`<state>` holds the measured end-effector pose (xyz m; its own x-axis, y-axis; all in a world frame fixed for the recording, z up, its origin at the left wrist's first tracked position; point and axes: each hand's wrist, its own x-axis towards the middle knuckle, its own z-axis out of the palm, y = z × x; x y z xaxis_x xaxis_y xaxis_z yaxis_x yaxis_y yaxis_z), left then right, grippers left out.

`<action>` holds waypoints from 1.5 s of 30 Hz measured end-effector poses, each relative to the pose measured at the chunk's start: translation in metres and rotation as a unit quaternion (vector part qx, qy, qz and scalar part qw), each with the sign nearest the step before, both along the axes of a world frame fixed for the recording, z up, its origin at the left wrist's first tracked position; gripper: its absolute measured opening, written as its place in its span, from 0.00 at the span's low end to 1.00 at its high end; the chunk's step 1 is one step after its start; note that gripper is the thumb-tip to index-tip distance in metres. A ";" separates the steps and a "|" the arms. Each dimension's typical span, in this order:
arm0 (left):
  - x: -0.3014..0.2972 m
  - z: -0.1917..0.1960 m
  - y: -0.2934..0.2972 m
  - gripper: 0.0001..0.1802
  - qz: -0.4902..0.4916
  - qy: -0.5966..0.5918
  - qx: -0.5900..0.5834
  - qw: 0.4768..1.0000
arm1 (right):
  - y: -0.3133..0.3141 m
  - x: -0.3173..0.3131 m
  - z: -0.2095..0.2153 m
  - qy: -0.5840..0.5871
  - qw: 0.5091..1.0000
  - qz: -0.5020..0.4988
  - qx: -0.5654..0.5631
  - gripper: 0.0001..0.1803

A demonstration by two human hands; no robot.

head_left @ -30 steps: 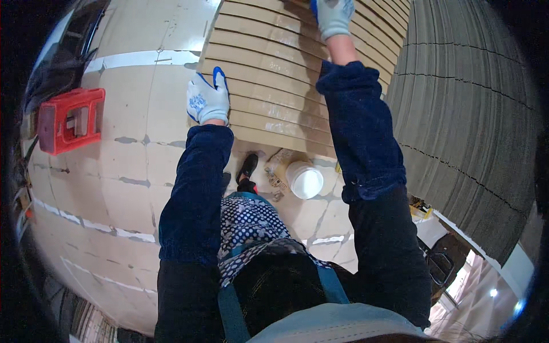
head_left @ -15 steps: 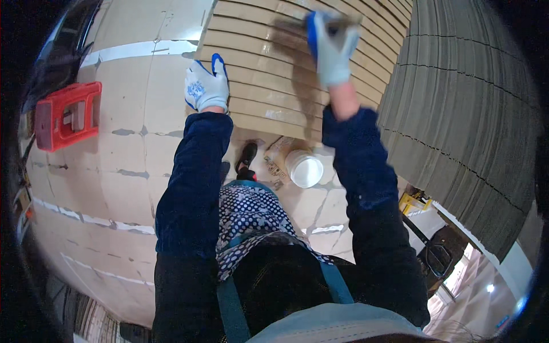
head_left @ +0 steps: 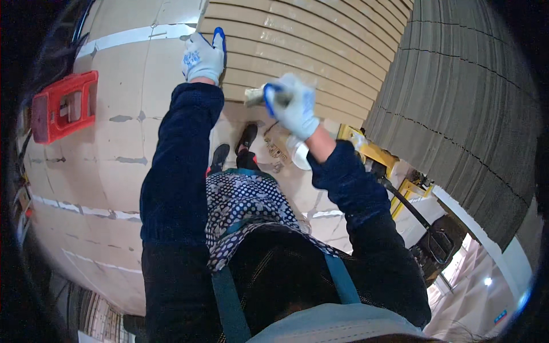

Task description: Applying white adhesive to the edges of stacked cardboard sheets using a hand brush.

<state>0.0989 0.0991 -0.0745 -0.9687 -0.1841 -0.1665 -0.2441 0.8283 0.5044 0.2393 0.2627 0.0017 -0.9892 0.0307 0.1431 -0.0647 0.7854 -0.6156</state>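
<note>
My left hand (head_left: 201, 57), in a white glove with blue fingertips, rests at the left edge of the overlapping brown cardboard sheets (head_left: 297, 51). Its thumb points away from me, apart from the other fingers, which are partly hidden. My right hand (head_left: 296, 106), gloved the same way and blurred by motion, is closed around a flat brush-like tool (head_left: 255, 96). That tool is over the near edge of the sheets, its light end toward the left. Wet-looking glossy streaks show on some strips of the cardboard.
Below my right wrist, a white bucket (head_left: 299, 155) stands on the floor, partly covered. A red plastic stool (head_left: 66, 107) is at the left. Tall stacks of grey corrugated board (head_left: 452, 86) rise on the right, with a yellow metal frame (head_left: 374, 151) and a black handle (head_left: 439, 257) nearby.
My right hand has swept the tool from the far right of the sheets toward me and leftward, to their near edge. My left hand has slid slightly farther along the left edge.
</note>
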 end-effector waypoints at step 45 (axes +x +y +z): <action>0.004 -0.010 0.004 0.33 -0.020 0.052 -0.021 0.998 | 0.034 0.079 -0.003 0.064 0.995 -0.067 -0.030 0.09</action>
